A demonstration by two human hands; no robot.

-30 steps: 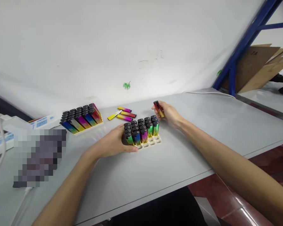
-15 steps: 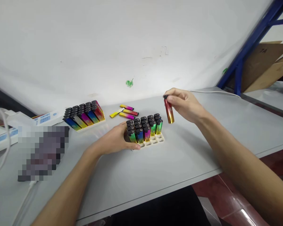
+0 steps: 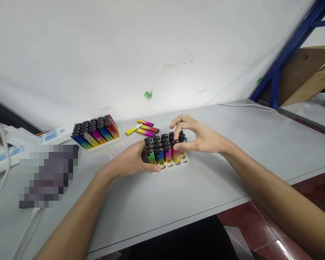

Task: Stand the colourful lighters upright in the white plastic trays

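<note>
A cream lighter rack (image 3: pixel 181 165) stands on the table, with several upright lighters in metallic green, blue and magenta, all black-topped. My left hand (image 3: pixel 132 159) is wrapped round the rack's left end, its thumb along the near edge and its other fingers mostly hidden behind the lighters. A red-to-yellow lighter (image 3: pixel 177 156) stands upright in the rack's near part, fourth column from the left. On its black top lie the thumb and a bent fingertip of my right hand (image 3: pixel 193 135), with another finger raised above. Some holes along the rack's near edge hold no lighter.
A second rack of lighters (image 3: pixel 96 135) stands at the back left. Several loose lighters (image 3: pixel 146 133) lie behind the near rack. At left are power strips (image 3: pixel 51 135), a pixelated dark object (image 3: pixel 50 177) and a white cable (image 3: pixel 27 231). A white wall (image 3: pixel 111 65) closes the back.
My right hand has moved left and down from above the table, bringing the red-to-yellow lighter into the rack. Its fingers have spread somewhat. My left hand stays on the rack.
</note>
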